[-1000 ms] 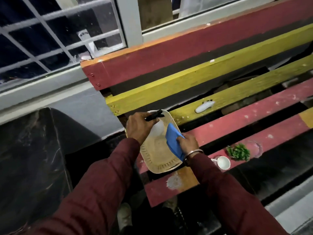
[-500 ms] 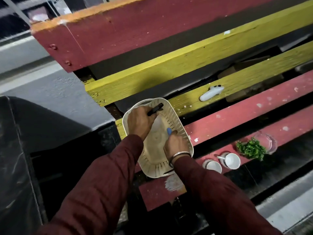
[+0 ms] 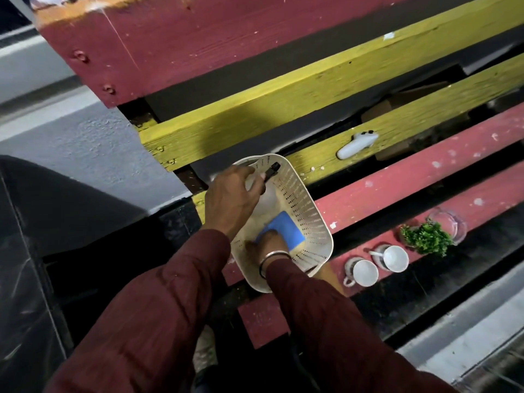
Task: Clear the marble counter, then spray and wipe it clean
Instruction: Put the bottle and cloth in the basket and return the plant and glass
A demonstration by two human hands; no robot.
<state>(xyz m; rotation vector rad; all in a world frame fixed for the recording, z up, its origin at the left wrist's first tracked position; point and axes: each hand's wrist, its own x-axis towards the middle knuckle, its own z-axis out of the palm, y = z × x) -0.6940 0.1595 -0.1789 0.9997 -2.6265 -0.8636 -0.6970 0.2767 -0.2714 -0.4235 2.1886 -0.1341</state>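
The bench (image 3: 283,46), its slats painted red and yellow, fills the far and right of the view; the dark marble counter (image 3: 25,279) lies at the near left, apart from everything else.

On the slats sits a cream perforated basket (image 3: 309,222), and both hands are inside it. The left hand (image 3: 229,199) grasps the spray bottle (image 3: 266,191) by its neck, the black nozzle pointing far-right. A second ago this bottle was held higher over the basket; it now sits lower in it. The right hand (image 3: 266,245) pinches the blue cloth (image 3: 283,231), which half a second ago was nearly hidden under the hand and now shows flat against the basket's floor.

I judge the person is either setting the cleaning things down or just picking them up; the pictures do not settle which. Spraying and wiping has not begun.

To the right on a red slat stand two white cups (image 3: 377,265), a green plant (image 3: 425,236) and a clear glass dish (image 3: 450,222). A small white object (image 3: 355,144) lies on a far yellow slat.
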